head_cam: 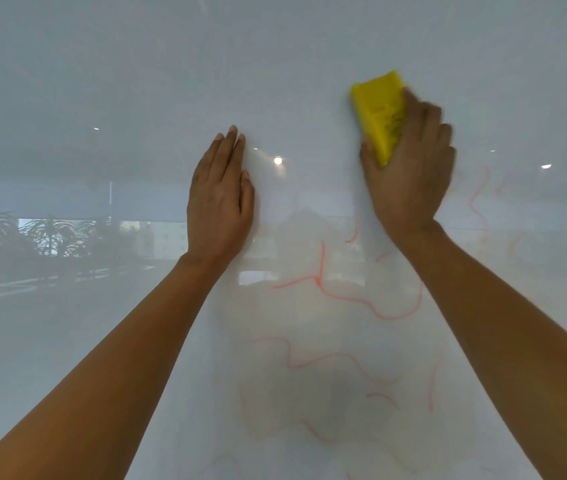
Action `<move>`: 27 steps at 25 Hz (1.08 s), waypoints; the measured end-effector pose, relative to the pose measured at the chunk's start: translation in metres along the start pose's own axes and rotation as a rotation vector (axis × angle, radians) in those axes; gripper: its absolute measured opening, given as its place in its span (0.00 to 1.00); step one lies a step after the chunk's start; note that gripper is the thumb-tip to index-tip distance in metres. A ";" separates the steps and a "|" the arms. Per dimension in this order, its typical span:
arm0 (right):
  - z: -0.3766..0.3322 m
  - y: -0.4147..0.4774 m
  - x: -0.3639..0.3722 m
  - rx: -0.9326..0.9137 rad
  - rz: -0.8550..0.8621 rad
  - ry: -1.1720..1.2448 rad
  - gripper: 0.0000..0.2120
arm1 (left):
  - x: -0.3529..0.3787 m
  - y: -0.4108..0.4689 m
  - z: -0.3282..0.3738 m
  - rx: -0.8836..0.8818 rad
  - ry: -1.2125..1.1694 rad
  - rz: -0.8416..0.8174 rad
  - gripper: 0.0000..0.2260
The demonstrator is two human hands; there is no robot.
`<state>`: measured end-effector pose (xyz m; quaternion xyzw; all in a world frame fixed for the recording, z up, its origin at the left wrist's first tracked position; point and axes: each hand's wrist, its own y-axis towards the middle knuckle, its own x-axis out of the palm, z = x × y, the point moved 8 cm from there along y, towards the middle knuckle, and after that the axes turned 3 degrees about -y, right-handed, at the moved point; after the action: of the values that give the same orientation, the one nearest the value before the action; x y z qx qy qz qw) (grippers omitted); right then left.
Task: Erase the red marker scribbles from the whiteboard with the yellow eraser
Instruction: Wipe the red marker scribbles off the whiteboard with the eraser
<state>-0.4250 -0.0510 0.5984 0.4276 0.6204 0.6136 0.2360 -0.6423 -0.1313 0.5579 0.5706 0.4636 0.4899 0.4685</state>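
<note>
Wiping is the step in hand here, no question. Right hand (410,168) has its fingers (427,116) wrapped round the yellow eraser (379,112), and the eraser is pushed against the whiteboard (102,341), up high and right of centre. That hand is a bit blurred, so my guess is it's mid-swipe. Left hand (218,202) lies flat on the board off to the left, fingers (230,143) straight and together, holding nothing. Looks like it's just bracing.

Thing is, the eraser sits above pretty much all the red scribbles (344,299). The patch right around it looks clean. The boldest line runs lower down between the two arms, a wavy one that loops toward the right forearm. More squiggles lie below that, and a few fainter ones sit right of the right wrist. There's also a pale pinkish haze across the lower middle that looks like smeared ink. So I'd call the job part done at best, plenty left.

Next move, I reckon: bring the eraser down onto that bold wavy line, press it flat and firm, and work across in overlapping passes. The faint marks on the right and the haze at the bottom will probably need a second go. Reflections on the board make pale marks hard to spot, so worth checking from an angle.
</note>
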 end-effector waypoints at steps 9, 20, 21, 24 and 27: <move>0.031 -0.046 -0.011 -0.177 -0.001 -0.042 0.28 | 0.018 0.003 0.014 0.003 -0.005 -0.011 0.21; 0.025 -0.080 -0.014 -0.431 -0.096 0.052 0.27 | 0.020 0.000 0.016 0.016 0.025 0.015 0.20; 0.042 -0.070 -0.015 -0.351 -0.062 0.016 0.27 | 0.020 -0.001 0.016 0.012 0.024 0.014 0.20; 0.100 -0.025 -0.019 0.100 0.023 -0.065 0.29 | 0.019 0.000 0.015 0.011 0.030 0.020 0.20; 0.119 0.000 -0.019 0.453 0.034 -0.089 0.31 | 0.020 -0.001 0.016 0.008 0.038 0.026 0.20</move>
<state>-0.3176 0.0004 0.5782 0.5065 0.7241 0.4432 0.1508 -0.6248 -0.1123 0.5584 0.5689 0.4669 0.5051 0.4509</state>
